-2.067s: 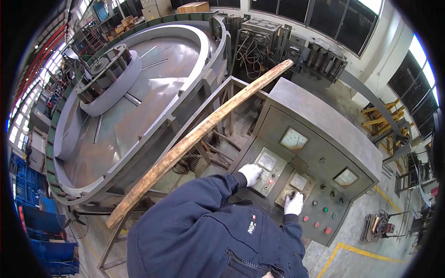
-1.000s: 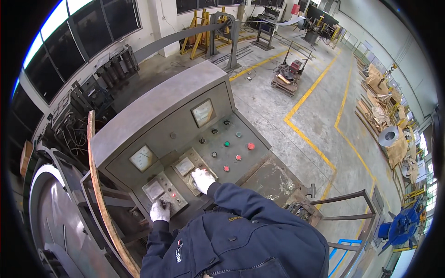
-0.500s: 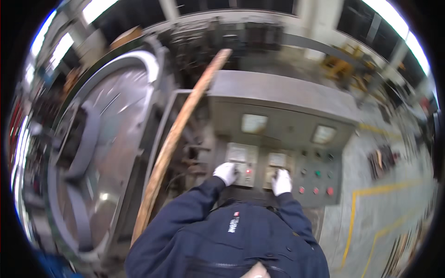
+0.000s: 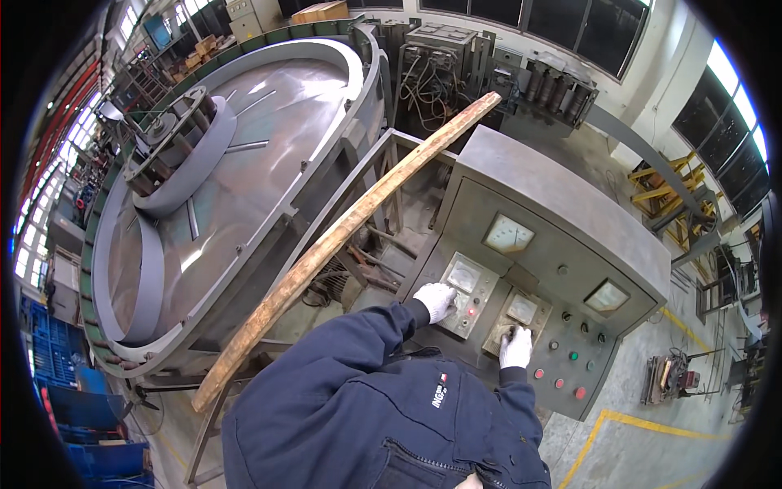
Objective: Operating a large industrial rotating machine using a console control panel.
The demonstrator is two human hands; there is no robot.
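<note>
In a white glove, my left hand [image 4: 436,301] is closed at the left edge of a small control panel [image 4: 464,328] with a square meter and a lit red lamp. What its fingers grip there is hidden. My right hand [image 4: 515,348], also gloved, closes round a black knob [image 4: 507,332] on the second small panel [image 4: 525,310]. Both panels are set in the sloping front of a grey control console [image 4: 562,281]. Higher on that front are a large dial gauge [image 4: 509,235] and another gauge [image 4: 608,297].
A red button [image 4: 580,393] and several others line the console's right side. To the left stands a large round machine [image 4: 269,147] with a grey metal strip [image 4: 151,281] curving inside. A long wooden plank [image 4: 350,224] slants between machine and console. Yellow lines [image 4: 643,420] mark the floor.
My view has swung left, so the console and round machine sit further right and tilted, and the blur is gone. Both hands stay at the same two panels.
</note>
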